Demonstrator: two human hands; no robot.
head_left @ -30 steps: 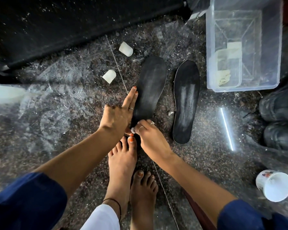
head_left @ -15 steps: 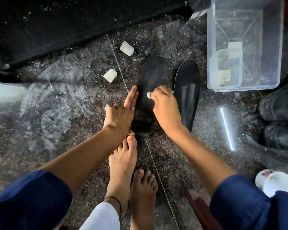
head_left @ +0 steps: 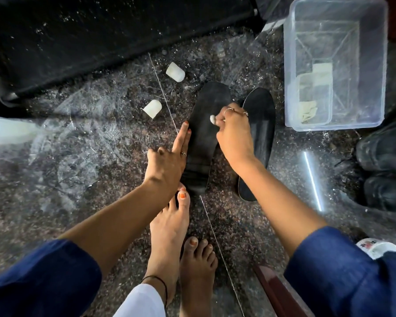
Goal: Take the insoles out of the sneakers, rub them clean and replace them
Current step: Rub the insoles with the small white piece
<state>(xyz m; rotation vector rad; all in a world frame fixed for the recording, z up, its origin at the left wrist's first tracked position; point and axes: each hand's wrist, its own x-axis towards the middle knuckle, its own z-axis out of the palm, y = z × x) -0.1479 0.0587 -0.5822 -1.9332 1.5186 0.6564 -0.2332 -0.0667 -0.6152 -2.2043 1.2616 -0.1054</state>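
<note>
black foam insole (head_left: 201, 143) at frame centre lies flat on the floor, judged light, thin and bendy; it is pinned by left hand (head_left: 167, 161) fingers extended, while right hand (head_left: 233, 131) is closed on a white wad (head_left: 212, 119).

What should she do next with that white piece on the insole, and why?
Probably drag the white piece back down the left insole toward the heel. The right hand pinches it near the toe end, the heel half lies uncovered below, and the left hand braces the insole's edge against sliding.
</note>
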